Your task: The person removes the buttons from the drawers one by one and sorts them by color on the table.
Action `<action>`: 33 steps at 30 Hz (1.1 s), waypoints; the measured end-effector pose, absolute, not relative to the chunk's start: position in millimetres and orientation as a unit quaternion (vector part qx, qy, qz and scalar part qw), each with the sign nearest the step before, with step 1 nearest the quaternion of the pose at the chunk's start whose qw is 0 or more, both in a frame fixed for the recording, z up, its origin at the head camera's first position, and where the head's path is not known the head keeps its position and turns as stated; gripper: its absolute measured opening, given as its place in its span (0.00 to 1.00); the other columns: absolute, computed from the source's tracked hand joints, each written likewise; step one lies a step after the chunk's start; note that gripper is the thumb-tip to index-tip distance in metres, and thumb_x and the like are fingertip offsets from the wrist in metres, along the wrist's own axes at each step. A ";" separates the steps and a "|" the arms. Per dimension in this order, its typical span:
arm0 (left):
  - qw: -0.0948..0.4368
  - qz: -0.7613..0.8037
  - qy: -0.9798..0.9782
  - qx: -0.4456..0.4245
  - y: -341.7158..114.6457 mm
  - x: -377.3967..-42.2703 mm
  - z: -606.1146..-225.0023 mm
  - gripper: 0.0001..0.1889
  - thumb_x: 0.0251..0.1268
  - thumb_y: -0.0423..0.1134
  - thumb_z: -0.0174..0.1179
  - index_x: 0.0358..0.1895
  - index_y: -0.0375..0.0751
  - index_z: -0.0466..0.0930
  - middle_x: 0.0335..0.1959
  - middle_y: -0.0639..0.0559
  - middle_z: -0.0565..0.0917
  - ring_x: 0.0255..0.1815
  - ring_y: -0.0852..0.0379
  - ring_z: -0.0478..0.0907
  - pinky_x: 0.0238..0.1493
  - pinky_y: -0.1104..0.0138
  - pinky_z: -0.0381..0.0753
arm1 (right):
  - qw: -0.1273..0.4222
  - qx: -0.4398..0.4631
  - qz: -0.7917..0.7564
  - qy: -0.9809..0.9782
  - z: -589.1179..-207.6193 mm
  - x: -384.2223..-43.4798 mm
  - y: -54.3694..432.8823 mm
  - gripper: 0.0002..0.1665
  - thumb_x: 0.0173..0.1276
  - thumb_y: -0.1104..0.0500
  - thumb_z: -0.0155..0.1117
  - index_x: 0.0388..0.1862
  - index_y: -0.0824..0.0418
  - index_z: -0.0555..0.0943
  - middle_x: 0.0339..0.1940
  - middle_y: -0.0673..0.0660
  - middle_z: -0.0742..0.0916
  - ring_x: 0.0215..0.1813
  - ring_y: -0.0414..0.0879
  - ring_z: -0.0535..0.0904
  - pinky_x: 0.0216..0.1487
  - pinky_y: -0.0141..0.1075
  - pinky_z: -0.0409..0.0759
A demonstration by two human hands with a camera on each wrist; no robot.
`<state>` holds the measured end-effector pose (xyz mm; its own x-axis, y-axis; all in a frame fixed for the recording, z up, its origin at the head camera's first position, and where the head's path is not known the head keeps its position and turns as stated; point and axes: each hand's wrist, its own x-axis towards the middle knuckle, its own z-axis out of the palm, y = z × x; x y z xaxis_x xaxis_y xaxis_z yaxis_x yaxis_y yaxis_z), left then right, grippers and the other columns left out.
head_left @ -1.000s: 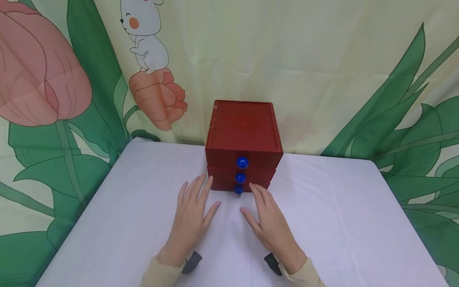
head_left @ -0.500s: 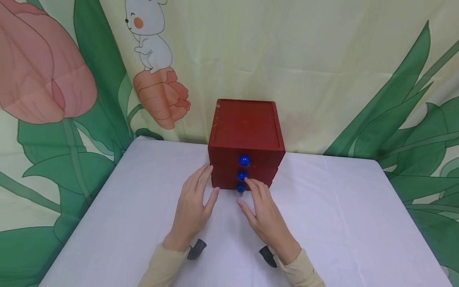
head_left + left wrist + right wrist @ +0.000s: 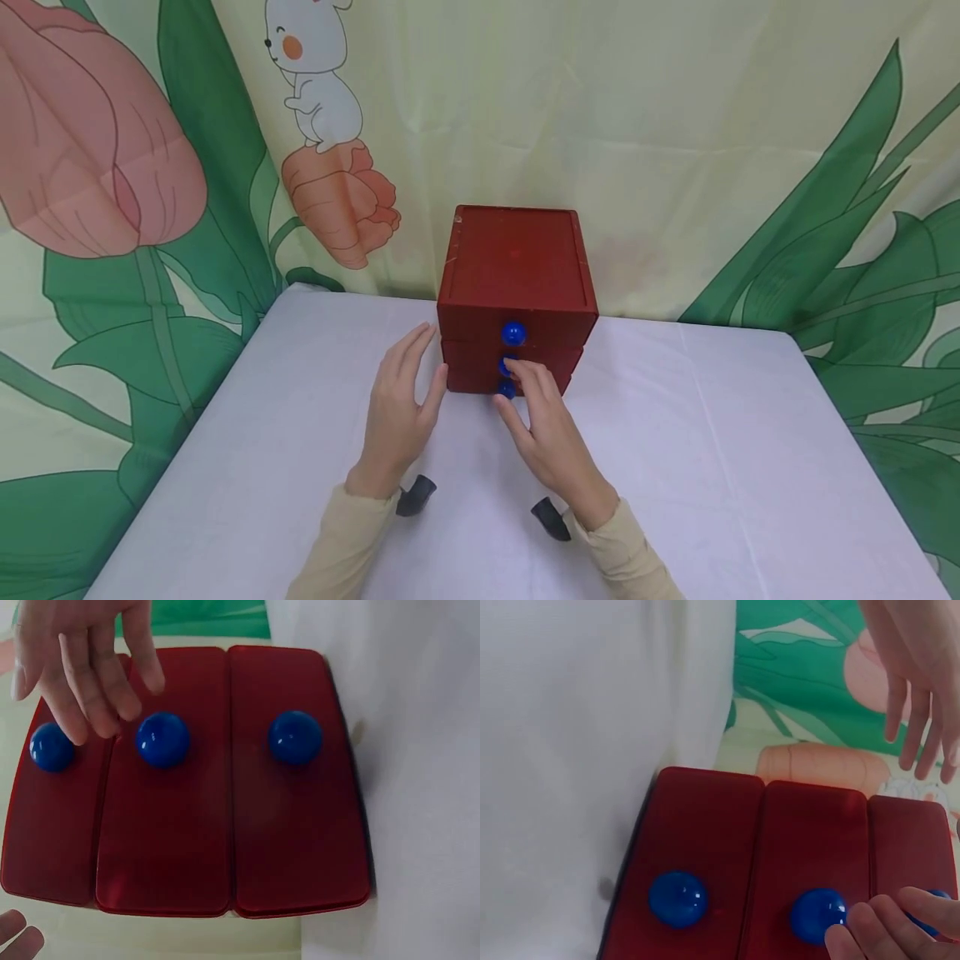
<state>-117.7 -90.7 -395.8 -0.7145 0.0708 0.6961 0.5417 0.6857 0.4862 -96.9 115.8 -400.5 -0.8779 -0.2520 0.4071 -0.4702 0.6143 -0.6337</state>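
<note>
A dark red box (image 3: 517, 262) with three stacked drawers stands on the white table. Each drawer front carries a round blue knob: top (image 3: 513, 333), middle (image 3: 163, 740) and bottom (image 3: 677, 899). All drawers are pushed in. Beside the box's left side, my left hand (image 3: 396, 417) is held with fingers stretched forward, holding nothing. My right hand (image 3: 551, 437) reaches in front of the drawers, fingers loosely bent and thumb apart; in the head view its fingertips overlap the middle knob, partly hiding it. In the left wrist view those fingers (image 3: 97, 690) hang between the top and middle knobs without gripping either.
Behind the table (image 3: 712, 467) hangs a printed cloth (image 3: 637, 125) with tulips, leaves and a white animal on a carrot. The box stands near the table's back edge. Dark straps (image 3: 551, 518) show at both wrists.
Both hands have moved forward toward the box. The left has come alongside its left side, and the right fingertips have shifted up and left to the middle knob. The head view has shifted slightly.
</note>
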 end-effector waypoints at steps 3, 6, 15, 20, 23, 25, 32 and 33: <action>0.334 -0.363 -0.851 -0.177 -91.2 -119.7 -394.1 0.26 0.70 0.39 0.59 0.70 0.39 0.70 0.68 0.45 0.74 0.68 0.49 0.71 0.68 0.54 0.73 | 0.126 0.200 0.405 -0.883 -399.3 -99.6 115.3 0.30 0.76 0.49 0.57 0.71 0.61 0.67 0.64 0.56 0.75 0.62 0.51 0.76 0.62 0.44 0.80; 0.337 -0.367 -0.848 -0.179 -91.2 -123.2 -392.0 0.26 0.70 0.38 0.59 0.70 0.40 0.70 0.68 0.45 0.74 0.68 0.48 0.71 0.67 0.54 0.73 | 0.119 0.197 0.416 -0.880 -397.8 -102.9 115.8 0.29 0.76 0.50 0.57 0.70 0.61 0.68 0.64 0.55 0.76 0.61 0.50 0.77 0.61 0.46 0.80; 0.343 -0.374 -0.842 -0.184 -92.8 -136.6 -386.2 0.25 0.72 0.40 0.56 0.70 0.41 0.70 0.67 0.45 0.74 0.69 0.51 0.71 0.69 0.56 0.72 | 0.098 0.179 0.459 -0.865 -390.5 -113.0 116.2 0.22 0.77 0.47 0.55 0.60 0.61 0.73 0.54 0.54 0.79 0.53 0.45 0.77 0.51 0.40 0.82; 0.336 -0.381 -0.842 -0.183 -92.9 -144.8 -383.1 0.24 0.74 0.41 0.55 0.70 0.41 0.70 0.68 0.46 0.74 0.69 0.52 0.70 0.69 0.57 0.72 | 0.081 0.159 0.475 -0.861 -387.4 -117.7 115.5 0.23 0.78 0.47 0.52 0.61 0.61 0.74 0.54 0.51 0.80 0.50 0.42 0.76 0.46 0.34 0.81; 0.332 -0.393 -0.839 -0.179 -92.4 -150.8 -381.1 0.24 0.74 0.42 0.55 0.70 0.42 0.70 0.67 0.47 0.75 0.69 0.52 0.70 0.69 0.56 0.72 | 0.069 0.151 0.488 -0.857 -385.8 -120.6 115.1 0.23 0.79 0.47 0.50 0.61 0.60 0.74 0.57 0.52 0.81 0.50 0.43 0.78 0.47 0.36 0.82; 0.328 -0.400 -0.837 -0.175 -91.8 -153.7 -379.5 0.24 0.74 0.43 0.55 0.69 0.42 0.71 0.67 0.47 0.75 0.69 0.52 0.70 0.69 0.55 0.72 | 0.064 0.147 0.498 -0.852 -385.1 -122.7 114.9 0.23 0.79 0.46 0.50 0.61 0.60 0.75 0.58 0.53 0.82 0.50 0.45 0.79 0.49 0.39 0.82; 0.309 -0.434 -0.829 -0.170 -90.5 -161.2 -375.7 0.23 0.76 0.45 0.53 0.69 0.42 0.71 0.67 0.47 0.75 0.69 0.52 0.70 0.70 0.54 0.70 | 0.056 0.136 0.527 -0.837 -383.3 -127.3 115.0 0.22 0.79 0.47 0.50 0.60 0.61 0.76 0.54 0.56 0.84 0.51 0.47 0.81 0.51 0.43 0.81; 0.307 -0.441 -0.826 -0.171 -90.5 -162.3 -375.2 0.23 0.76 0.45 0.52 0.69 0.42 0.71 0.67 0.47 0.75 0.69 0.53 0.70 0.70 0.54 0.70 | 0.055 0.135 0.530 -0.835 -383.6 -128.2 114.9 0.22 0.79 0.48 0.50 0.60 0.61 0.76 0.54 0.57 0.84 0.51 0.47 0.81 0.52 0.43 0.82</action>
